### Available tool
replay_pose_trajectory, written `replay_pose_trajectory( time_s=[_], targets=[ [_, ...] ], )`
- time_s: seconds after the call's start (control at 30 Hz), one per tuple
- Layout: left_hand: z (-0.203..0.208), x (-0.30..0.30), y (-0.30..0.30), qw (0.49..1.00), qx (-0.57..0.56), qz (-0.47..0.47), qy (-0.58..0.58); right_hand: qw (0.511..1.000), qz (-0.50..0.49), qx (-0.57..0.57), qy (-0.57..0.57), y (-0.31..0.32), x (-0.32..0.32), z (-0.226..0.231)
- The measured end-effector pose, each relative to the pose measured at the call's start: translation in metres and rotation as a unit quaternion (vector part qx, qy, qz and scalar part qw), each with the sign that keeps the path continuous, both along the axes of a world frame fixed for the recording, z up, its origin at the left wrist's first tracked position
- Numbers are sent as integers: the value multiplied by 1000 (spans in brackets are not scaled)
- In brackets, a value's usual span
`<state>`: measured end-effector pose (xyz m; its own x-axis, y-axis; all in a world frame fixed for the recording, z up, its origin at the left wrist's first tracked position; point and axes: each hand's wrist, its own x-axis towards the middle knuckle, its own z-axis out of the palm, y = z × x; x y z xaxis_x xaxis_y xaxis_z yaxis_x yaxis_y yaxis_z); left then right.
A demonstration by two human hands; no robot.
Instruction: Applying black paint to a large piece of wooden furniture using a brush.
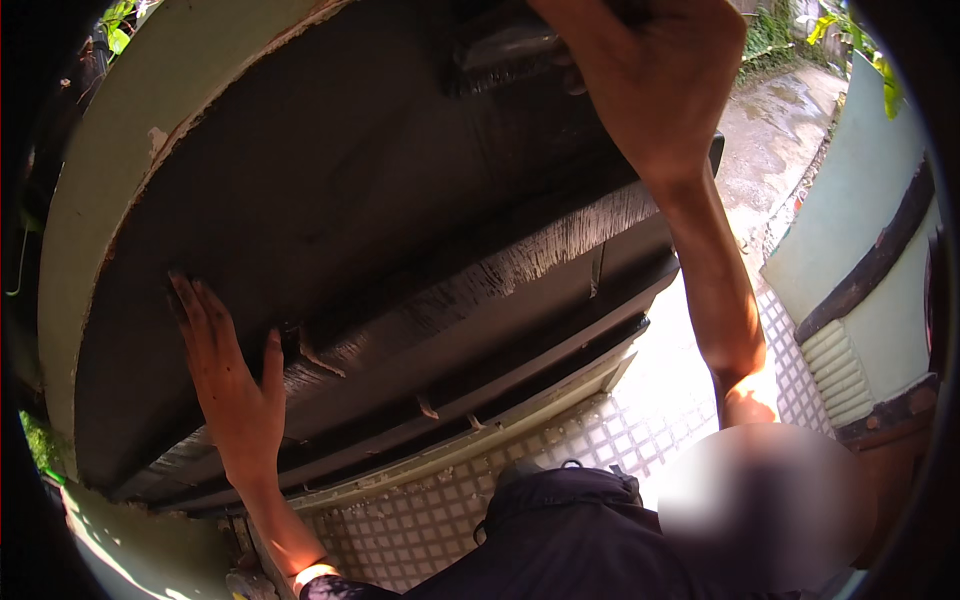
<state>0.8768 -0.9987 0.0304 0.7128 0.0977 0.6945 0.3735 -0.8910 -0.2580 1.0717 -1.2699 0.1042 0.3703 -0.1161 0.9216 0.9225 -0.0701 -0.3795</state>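
Floor [420, 520] of small pale tiles in a grid lies nearest, under a dark garment [570, 530] at the lower edge. Just beyond it a pale green sill [470, 445] runs along the foot of a big dark panel [330, 200], black and streaked, with ridged steps across its lower part and a pale green frame [110, 170] curving round its left side. The left hand [225, 380] lies flat on the panel's lower left, fingers [190, 300] spread wide and pointing up, smeared black. Higher up, the right hand [650, 70] is closed round a dark bar [505, 50] at the panel's top; its forearm crosses the panel's right edge and hides part of it. To the right, a pale green wall [860, 220] with a dark band stands beside the tiles. Farthest off, wet concrete ground [775, 130] lies in sunlight, with green leaves [770, 35] at its far end.
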Motion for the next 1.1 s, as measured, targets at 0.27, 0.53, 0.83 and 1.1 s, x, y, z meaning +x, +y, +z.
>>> replay_pose_trajectory(
  time_s=[0.27, 0.53, 0.83, 1.1],
  targets=[
    [1, -2, 3, 1000, -8, -1, -2, 966, 158, 172, -114, -14, -3, -50],
    [1, -5, 3, 999, 1, 32, 8, 979, -12, 11, -202, 11, 18, -78],
    [1, -6, 2, 1000, -4, 26, 14, 977, -53, 103, -181, 34, 17, -83],
    [-1, -4, 3, 999, -1, 51, 11, 995, -72, -12, -72, 22, -20, -134]
  ],
)
